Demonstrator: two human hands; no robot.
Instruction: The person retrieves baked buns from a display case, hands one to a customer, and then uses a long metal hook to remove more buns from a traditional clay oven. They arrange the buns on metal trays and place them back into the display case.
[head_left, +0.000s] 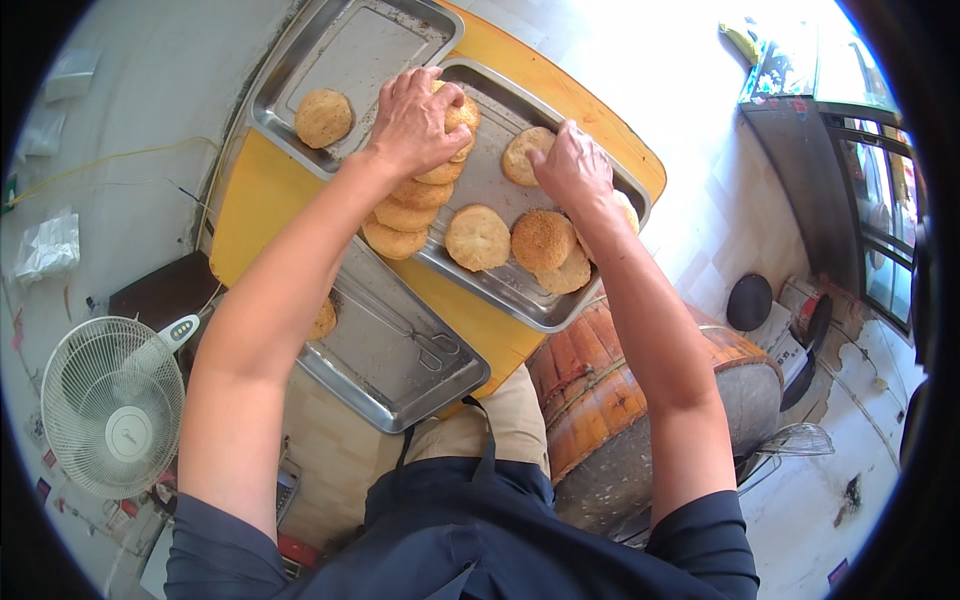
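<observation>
My left hand (416, 124) curls over the upper end of an overlapping row of round sesame flatbreads (405, 215), its thumb and fingers on the bread there. The row lies along the left side of a metal tray (495, 289). With my right hand (576, 169) I grip a pale round flatbread (521, 155) at its right edge, thumb on top; the other fingers are partly hidden. Nearer me in the same tray are another pale flatbread (478, 238) and a browner sesame-coated one (543, 240) overlapping a third. My right wrist partly covers more bread at the tray's right side.
A second metal tray (300, 154) holds one flatbread (324, 118). Tongs (409, 330) lie in a nearer tray (390, 416), all on a yellow table (251, 202). A white fan (112, 409) stands left; a wood-clad round drum (592, 390) stands close by on the right.
</observation>
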